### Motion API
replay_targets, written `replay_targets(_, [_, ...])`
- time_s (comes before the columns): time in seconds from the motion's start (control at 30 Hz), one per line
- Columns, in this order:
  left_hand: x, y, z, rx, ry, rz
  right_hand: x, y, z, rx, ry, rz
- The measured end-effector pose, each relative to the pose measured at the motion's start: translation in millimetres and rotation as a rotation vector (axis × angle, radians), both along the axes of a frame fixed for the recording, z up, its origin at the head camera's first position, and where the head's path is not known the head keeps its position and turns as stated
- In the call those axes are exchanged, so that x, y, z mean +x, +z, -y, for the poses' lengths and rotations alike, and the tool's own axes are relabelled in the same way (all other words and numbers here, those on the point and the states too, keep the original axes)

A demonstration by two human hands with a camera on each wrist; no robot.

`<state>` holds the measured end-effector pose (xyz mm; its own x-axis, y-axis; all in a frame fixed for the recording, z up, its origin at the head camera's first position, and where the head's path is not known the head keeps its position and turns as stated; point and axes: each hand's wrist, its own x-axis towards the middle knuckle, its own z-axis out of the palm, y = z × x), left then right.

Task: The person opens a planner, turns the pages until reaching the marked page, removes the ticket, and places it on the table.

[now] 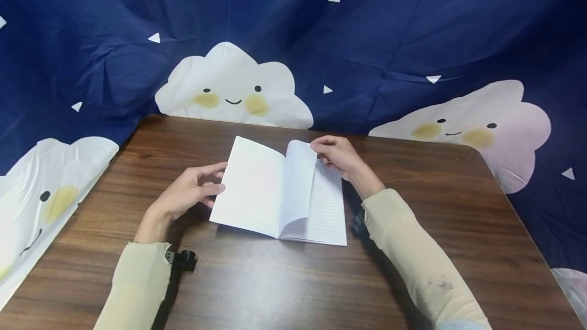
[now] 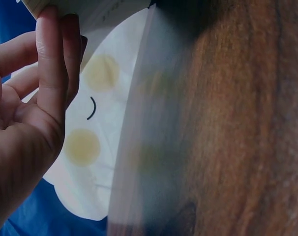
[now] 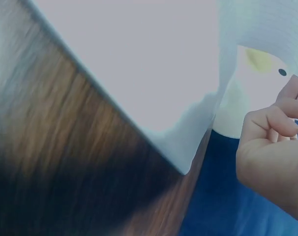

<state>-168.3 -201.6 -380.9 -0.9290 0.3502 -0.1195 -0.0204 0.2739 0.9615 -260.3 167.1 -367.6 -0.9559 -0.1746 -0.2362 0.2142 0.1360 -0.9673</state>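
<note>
An opened notebook with white, lined pages lies over the brown table in the head view. Its left edge is gripped by my left hand, thumb on the page and fingers behind. In the left wrist view, the fingers reach up to the notebook's edge. My right hand pinches a single page near its top outer corner. That page stands raised and curved over the right side, with a lined page showing beneath. The right wrist view shows the notebook large, with my right hand's curled fingers at the right.
The wooden table extends around the notebook on all sides. Behind it hangs a dark blue cloth printed with smiling clouds and small white triangles. A small black device sits at the left wrist.
</note>
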Motion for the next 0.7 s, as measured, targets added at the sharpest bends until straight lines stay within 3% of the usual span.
replay_targets(0.37, [0.4, -1.6, -0.8, 0.022, 0.018, 0.004, 3.2, 1.0, 27, -0.019, 0.096, -0.017])
replay_targets(0.7, [-0.7, -4.1, 0.3, 0.041, 0.016, 0.002, 5.2, -3.7, 51, -0.077, 0.119, -0.001])
